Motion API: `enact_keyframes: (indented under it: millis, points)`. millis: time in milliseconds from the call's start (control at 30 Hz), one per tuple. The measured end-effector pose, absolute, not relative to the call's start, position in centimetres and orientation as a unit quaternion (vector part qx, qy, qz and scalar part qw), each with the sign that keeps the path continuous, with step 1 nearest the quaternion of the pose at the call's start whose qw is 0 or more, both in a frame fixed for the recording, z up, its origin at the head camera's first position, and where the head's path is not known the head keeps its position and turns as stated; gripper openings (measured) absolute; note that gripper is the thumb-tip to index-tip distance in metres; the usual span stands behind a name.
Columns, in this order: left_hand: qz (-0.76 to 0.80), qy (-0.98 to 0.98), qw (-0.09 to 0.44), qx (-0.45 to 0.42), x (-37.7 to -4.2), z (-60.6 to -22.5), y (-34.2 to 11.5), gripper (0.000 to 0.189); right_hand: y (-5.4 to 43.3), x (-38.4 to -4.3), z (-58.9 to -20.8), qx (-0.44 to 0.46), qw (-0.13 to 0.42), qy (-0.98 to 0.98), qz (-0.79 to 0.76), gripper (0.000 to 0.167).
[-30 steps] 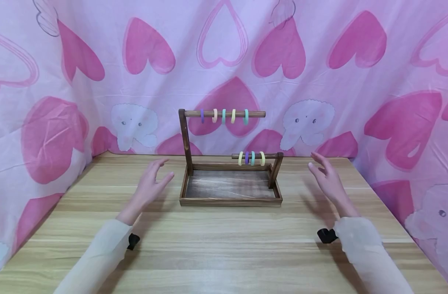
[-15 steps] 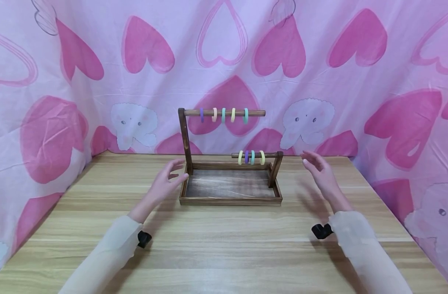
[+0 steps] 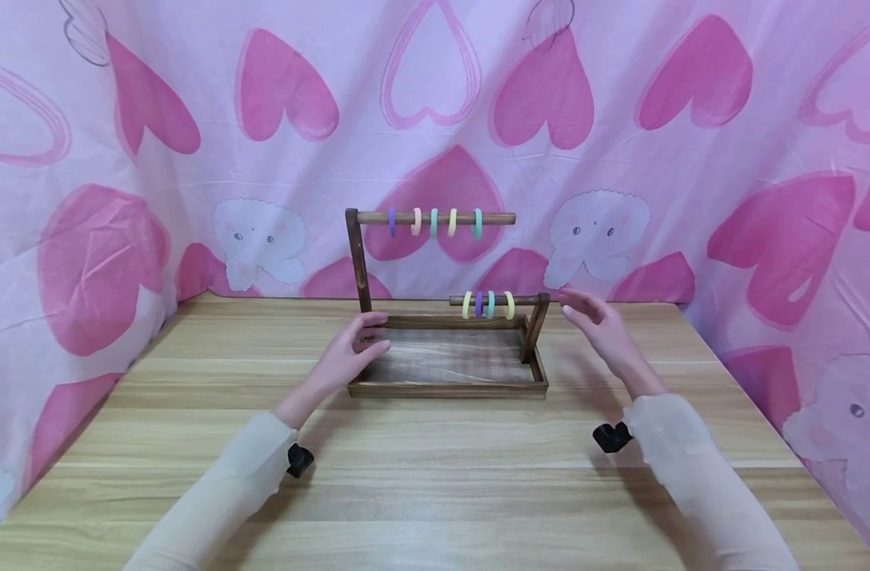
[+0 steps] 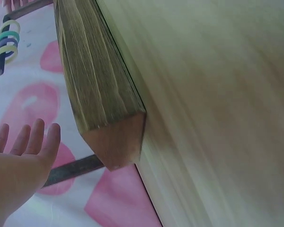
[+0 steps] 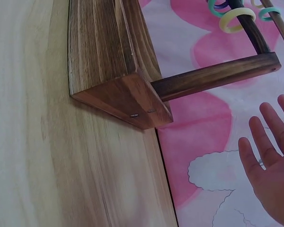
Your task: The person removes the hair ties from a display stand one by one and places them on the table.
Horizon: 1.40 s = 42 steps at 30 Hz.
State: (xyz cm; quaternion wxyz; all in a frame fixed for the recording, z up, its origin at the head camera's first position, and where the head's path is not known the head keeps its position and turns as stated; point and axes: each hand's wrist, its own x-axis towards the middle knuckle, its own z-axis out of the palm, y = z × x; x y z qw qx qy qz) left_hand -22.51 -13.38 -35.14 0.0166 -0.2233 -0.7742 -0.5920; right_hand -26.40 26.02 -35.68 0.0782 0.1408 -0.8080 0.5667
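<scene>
Spanning the near left and near right of the table (image 3: 435,484), two pale sleeves (image 3: 228,476) slant inward, each with a black wrist device (image 3: 612,437) at its cuff. Past them sits the wooden stand, in the middle of the table; its tray (image 3: 449,390) shows its long front wall. The left hand (image 3: 340,362) hovers at the tray's left end, thumb set wide of the relaxed fingers, gripping nothing; whether it brushes the wood I cannot tell. The right hand (image 3: 607,337) is just right of the short post (image 3: 534,333), fingers loosely spread, holding nothing, apart from the wood in the right wrist view.

The step in hand looks like closing in on the stand from both ends. To do it well, both palms should meet the tray's end walls low and together, pressing evenly and clear of the posts.

From the short post, the lower bar (image 3: 527,300) runs left with four rings (image 3: 491,305). Higher, from the tall post (image 3: 357,258) at left, the upper bar (image 3: 506,218) runs right with five rings (image 3: 434,224). Each bar has a free tip, so any tilt could let rings slide; keeping the stand level seems wise. Farthest is the heart-print curtain (image 3: 620,47).
</scene>
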Motion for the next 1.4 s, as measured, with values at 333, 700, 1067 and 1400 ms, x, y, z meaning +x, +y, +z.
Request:
enact_keyframes:
  millis: [333, 700, 1067, 1400]
  points:
    - [-0.567, -0.788, 0.0, -0.239, -23.0, -34.5, -11.7, 0.044, 25.5, -27.1, -35.9, 0.148, 0.059, -0.793, 0.588, 0.051]
    - [-0.566, -0.788, -0.009, -0.241, -25.1, -34.7, -10.0, 0.047, 25.0, -27.7, -35.8, 0.151, 0.06, -0.786, 0.596, 0.046]
    - [-0.594, -0.768, -0.043, -0.237, -27.0, -36.4, -8.0, 0.054, 24.5, -27.6, -35.7, 0.177, 0.061, -0.778, 0.6, 0.045]
    - [-0.601, -0.761, -0.064, -0.234, -26.8, -35.2, -6.8, 0.052, 24.6, -27.9, -35.8, 0.18, 0.067, -0.785, 0.589, 0.045]
